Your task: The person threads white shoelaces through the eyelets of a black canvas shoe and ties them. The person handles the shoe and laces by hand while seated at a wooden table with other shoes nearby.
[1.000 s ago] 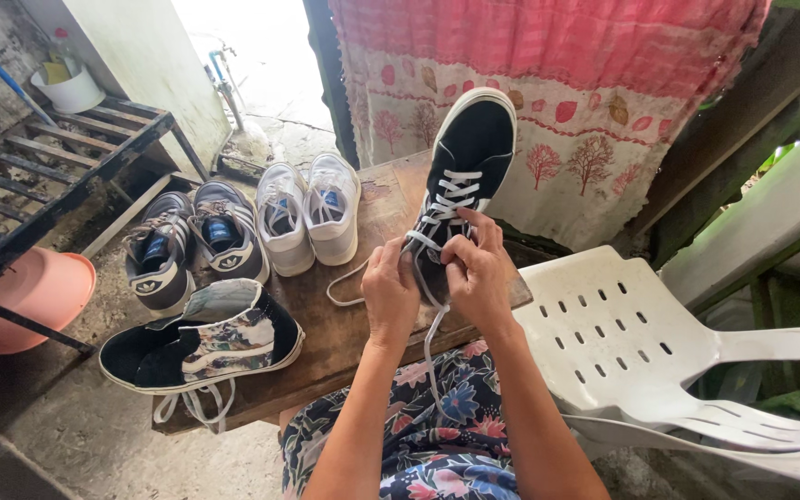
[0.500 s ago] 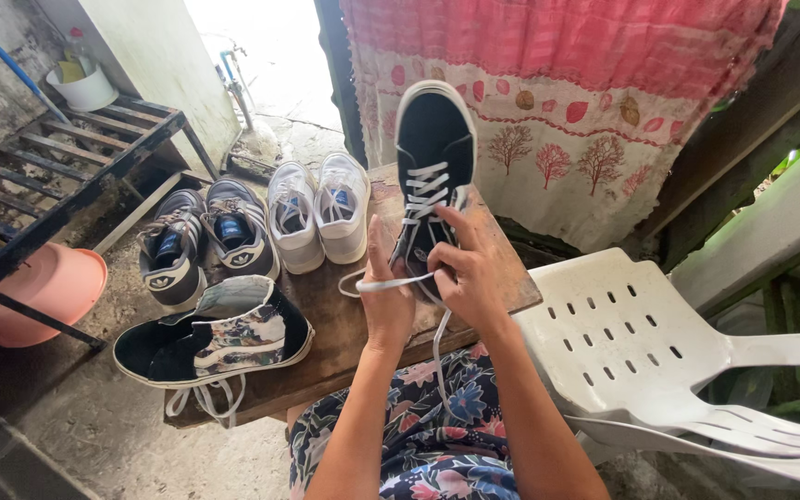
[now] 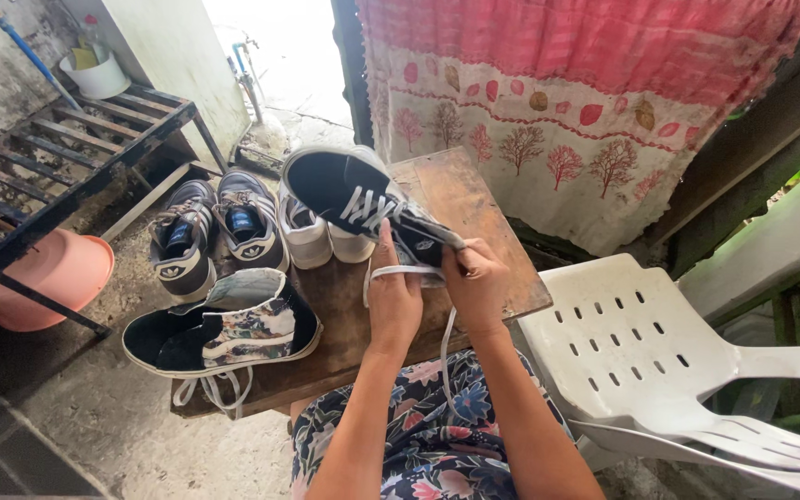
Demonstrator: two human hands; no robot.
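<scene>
The black canvas sneaker with white laces (image 3: 356, 199) hangs above the far edge of the worn wooden table (image 3: 474, 208), toe pointing left, over the white pair of trainers (image 3: 312, 236). At the table's left edge you have the grey striped pair (image 3: 215, 231) and the floral black high-top (image 3: 224, 329) at the near-left corner. Your left hand (image 3: 393, 301) pinches a loose white lace end (image 3: 400, 271); your right hand (image 3: 476, 285) is clamped on the sneaker's heel.
</scene>
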